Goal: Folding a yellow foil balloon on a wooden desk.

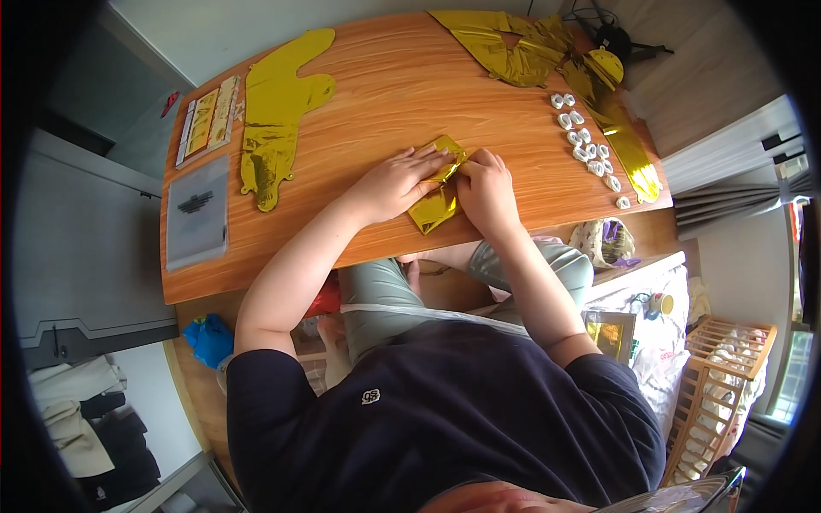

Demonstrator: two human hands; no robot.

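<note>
A folded gold foil balloon (436,212) lies on the wooden table (376,120), close to its near edge and in front of me. My left hand (398,182) rests on its left side, palm down with the fingers stretched across the foil. At the right edge of the folded packet, my right hand (489,192) has its fingers curled in and pinches the foil. My fingers cover part of the fold between the two hands.
An unfolded flat gold balloon (278,103) lies on the left, beside a printed packet (208,120) and clear plastic sleeves (197,227). More gold foil (522,56) spreads over the far right corner. Several small white rolls (590,152) sit on the right.
</note>
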